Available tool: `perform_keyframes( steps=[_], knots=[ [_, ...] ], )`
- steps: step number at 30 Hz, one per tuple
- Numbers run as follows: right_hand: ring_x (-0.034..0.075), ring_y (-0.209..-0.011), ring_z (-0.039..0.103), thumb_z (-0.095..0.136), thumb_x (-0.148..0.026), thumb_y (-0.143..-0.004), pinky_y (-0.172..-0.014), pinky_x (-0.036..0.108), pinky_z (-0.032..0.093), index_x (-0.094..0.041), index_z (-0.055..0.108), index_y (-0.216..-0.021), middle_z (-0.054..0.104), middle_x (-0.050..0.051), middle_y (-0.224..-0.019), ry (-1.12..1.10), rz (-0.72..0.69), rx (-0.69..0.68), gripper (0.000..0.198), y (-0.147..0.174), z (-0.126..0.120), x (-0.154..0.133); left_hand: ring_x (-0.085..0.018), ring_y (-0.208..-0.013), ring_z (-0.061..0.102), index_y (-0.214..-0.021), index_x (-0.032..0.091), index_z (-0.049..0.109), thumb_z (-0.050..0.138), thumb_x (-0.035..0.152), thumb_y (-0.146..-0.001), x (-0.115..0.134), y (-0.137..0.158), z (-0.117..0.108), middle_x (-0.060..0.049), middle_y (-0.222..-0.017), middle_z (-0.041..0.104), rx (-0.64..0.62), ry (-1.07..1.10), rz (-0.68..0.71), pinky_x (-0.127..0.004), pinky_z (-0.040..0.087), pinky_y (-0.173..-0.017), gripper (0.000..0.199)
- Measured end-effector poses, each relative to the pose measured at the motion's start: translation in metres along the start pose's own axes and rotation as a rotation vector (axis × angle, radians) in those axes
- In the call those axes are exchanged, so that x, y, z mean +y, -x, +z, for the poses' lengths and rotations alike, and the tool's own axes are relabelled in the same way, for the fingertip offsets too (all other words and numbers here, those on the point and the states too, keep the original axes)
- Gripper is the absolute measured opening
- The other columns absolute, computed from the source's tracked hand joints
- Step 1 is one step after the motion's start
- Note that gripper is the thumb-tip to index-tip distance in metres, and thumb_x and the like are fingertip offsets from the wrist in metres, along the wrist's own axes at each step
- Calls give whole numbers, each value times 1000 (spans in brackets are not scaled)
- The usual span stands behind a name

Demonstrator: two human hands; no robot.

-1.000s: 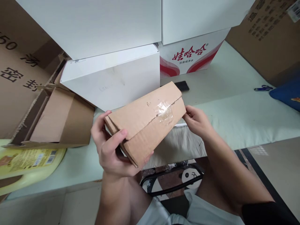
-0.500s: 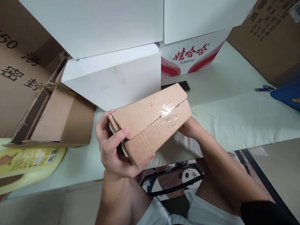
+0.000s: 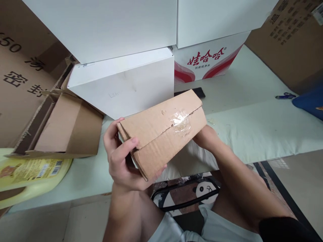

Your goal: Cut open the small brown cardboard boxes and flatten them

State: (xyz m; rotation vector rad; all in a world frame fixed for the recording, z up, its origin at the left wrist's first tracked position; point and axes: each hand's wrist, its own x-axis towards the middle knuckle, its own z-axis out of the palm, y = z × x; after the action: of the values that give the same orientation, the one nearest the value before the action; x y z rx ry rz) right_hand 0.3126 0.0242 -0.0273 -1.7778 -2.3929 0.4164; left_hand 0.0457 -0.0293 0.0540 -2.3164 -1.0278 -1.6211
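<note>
A small brown cardboard box (image 3: 156, 131) is held tilted in the air above the front edge of the table, its right end higher. Clear, wrinkled tape (image 3: 181, 121) crosses the seam between its two flaps. My left hand (image 3: 123, 158) is closed around the lower left end, with one finger on the top flap edge and others along the underside. At the right end, my right hand (image 3: 205, 136) holds the box from below and behind; its fingers are hidden by the cardboard. The end flap at the left gapes slightly.
White boxes (image 3: 121, 87) stand stacked at the back, beside a red-and-white carton (image 3: 207, 62). A black phone-like object (image 3: 200, 92) lies behind the held box. An open carton (image 3: 75, 127) and yellow jug (image 3: 60, 171) are left; purple-handled scissors (image 3: 286, 96) and a blue object (image 3: 309, 101) right.
</note>
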Motion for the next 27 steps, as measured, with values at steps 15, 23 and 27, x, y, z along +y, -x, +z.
perform_keyframes(
  steps=[15,23,27],
  knots=[
    [14,-48,35,47,-62,-93,-52,32,22,-21,49,-62,47,4,-51,-189,-25,28,51,13,-38,-13,-44,-125,53,-123,37,55,83,59,-60,4,-1,0,-13,-132,56,27,-48,-104,-73,46,-99,72],
    [10,-49,21,46,-62,-86,-54,33,18,-23,23,-56,27,-2,-47,-394,2,132,54,16,-43,-13,-43,-126,54,-125,37,55,80,52,-63,5,-1,2,-12,-131,56,25,-43,-100,-71,47,-100,69],
    [10,-51,24,52,-62,-84,-56,32,21,-23,27,-56,32,-2,-49,-416,7,74,54,16,-45,-14,-43,-125,55,-126,36,57,82,53,-63,5,-2,2,-13,-130,58,29,-52,-86,-70,48,-99,70]
  ],
)
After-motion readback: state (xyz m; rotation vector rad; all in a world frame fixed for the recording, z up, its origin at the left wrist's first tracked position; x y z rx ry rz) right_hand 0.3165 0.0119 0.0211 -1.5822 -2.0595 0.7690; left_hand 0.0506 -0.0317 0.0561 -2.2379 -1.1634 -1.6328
